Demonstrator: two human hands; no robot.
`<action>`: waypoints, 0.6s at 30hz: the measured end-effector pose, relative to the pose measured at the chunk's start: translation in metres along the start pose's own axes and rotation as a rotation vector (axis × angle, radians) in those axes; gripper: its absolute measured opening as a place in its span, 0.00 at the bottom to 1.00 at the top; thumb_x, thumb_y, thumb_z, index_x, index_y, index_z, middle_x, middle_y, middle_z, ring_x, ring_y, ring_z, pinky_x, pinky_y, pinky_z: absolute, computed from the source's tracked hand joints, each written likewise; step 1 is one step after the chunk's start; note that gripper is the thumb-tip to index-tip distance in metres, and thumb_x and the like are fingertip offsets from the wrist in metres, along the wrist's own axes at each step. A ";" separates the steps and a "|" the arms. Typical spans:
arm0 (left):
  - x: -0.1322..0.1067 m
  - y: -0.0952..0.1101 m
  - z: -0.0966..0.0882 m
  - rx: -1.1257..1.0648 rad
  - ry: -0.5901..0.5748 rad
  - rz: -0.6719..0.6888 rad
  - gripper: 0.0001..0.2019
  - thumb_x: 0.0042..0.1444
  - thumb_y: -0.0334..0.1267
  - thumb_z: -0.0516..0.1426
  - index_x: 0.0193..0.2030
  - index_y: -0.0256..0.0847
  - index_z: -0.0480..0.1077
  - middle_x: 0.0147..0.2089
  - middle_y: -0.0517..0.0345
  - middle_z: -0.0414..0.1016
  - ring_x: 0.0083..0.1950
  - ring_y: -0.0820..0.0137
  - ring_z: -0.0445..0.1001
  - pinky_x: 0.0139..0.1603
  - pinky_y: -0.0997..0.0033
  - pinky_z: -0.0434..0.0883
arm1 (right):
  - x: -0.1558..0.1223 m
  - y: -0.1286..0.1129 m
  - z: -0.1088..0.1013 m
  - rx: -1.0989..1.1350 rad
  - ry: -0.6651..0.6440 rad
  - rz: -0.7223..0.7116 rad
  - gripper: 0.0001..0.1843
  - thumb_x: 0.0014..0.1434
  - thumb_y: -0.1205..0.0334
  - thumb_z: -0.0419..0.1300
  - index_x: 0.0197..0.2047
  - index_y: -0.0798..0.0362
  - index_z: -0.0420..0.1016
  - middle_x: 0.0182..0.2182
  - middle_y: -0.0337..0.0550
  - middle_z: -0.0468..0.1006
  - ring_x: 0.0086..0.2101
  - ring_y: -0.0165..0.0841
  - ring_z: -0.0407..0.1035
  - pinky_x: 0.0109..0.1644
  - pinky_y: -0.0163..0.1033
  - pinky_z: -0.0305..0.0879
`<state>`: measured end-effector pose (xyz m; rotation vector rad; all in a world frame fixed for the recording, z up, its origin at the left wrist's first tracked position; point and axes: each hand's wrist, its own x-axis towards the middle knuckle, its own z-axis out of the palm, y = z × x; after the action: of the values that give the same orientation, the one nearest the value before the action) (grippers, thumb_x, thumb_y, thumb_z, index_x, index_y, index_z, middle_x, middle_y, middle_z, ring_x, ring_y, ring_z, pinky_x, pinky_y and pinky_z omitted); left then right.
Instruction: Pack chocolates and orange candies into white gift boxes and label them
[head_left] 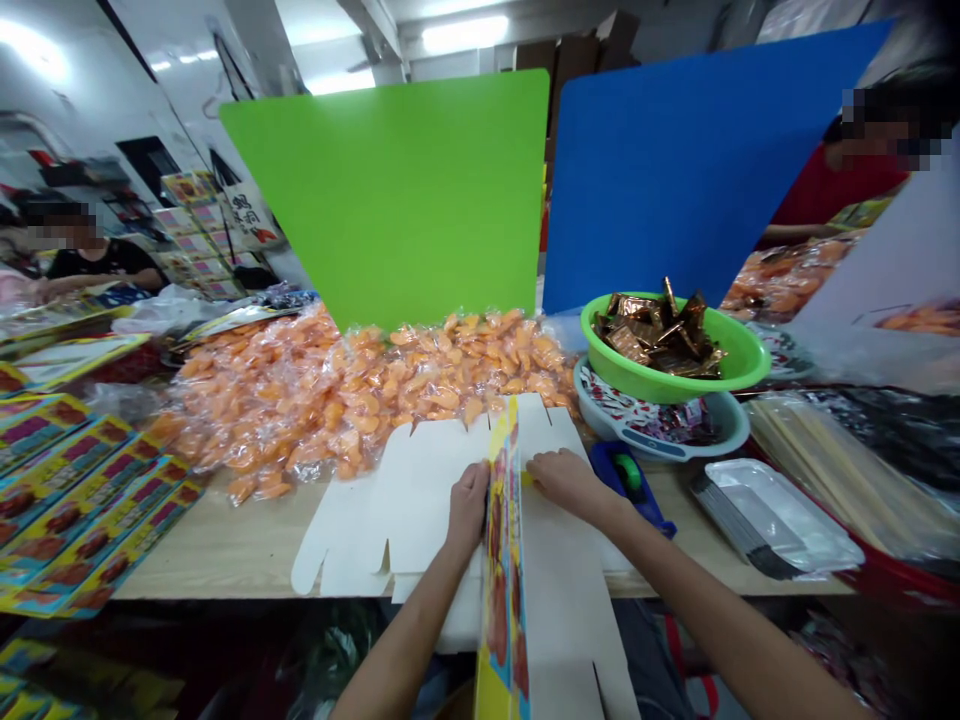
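A cardboard box (501, 570), partly folded, stands edge-on in front of me, its yellow printed side narrow to my view and its plain white inside panel to the right. On its left side my left hand (468, 500) is closed against the edge, with the fingertips partly hidden. Over on the right, my right hand (564, 478) has its fingers curled in a grip at the box's far upper part. Flat white box blanks (420, 490) with cut flaps lie under and beside it on the wooden table (225, 560).
Clear-wrapped orange pieces (360, 390) are heaped behind. To the right are a green basin (660, 385) of brown-gold packets, a blue-grey basin (720, 430) of sachets, a blue tape dispenser (634, 485) and stacked foil trays (780, 515). Printed boxes (82, 510) stand left. Green (405, 200) and blue (667, 180) boards rise behind; other people sit beyond.
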<state>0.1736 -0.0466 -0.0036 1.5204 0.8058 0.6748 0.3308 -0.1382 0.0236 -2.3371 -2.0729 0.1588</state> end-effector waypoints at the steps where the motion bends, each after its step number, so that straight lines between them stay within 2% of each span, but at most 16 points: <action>1: -0.001 0.001 0.000 -0.011 -0.007 -0.004 0.22 0.59 0.53 0.49 0.41 0.35 0.72 0.38 0.52 0.75 0.37 0.68 0.71 0.40 0.66 0.68 | 0.000 -0.002 0.003 -0.031 0.008 0.000 0.13 0.59 0.71 0.48 0.41 0.58 0.72 0.37 0.52 0.76 0.39 0.39 0.70 0.40 0.40 0.56; 7: -0.005 0.013 -0.001 -0.084 -0.028 0.002 0.20 0.55 0.53 0.52 0.37 0.36 0.73 0.38 0.51 0.75 0.41 0.64 0.71 0.43 0.67 0.66 | -0.006 -0.006 0.008 -0.148 0.059 -0.002 0.12 0.61 0.72 0.46 0.42 0.56 0.70 0.38 0.50 0.75 0.39 0.39 0.69 0.40 0.42 0.53; 13: -0.006 0.017 0.001 -0.105 -0.015 -0.013 0.19 0.54 0.53 0.53 0.33 0.38 0.73 0.33 0.53 0.75 0.38 0.64 0.71 0.42 0.65 0.66 | -0.007 -0.008 0.007 -0.164 0.070 -0.004 0.12 0.61 0.72 0.47 0.41 0.55 0.70 0.36 0.47 0.75 0.37 0.37 0.68 0.40 0.41 0.52; 18: -0.005 0.015 0.001 -0.111 -0.006 -0.007 0.22 0.54 0.56 0.51 0.35 0.37 0.73 0.35 0.51 0.75 0.39 0.63 0.72 0.44 0.64 0.67 | -0.007 -0.019 0.009 -0.143 0.097 0.070 0.14 0.62 0.73 0.44 0.42 0.57 0.70 0.37 0.51 0.74 0.39 0.38 0.67 0.43 0.42 0.53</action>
<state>0.1729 -0.0519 0.0119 1.4183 0.7568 0.6981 0.3107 -0.1436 0.0170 -2.4449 -2.0215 -0.1046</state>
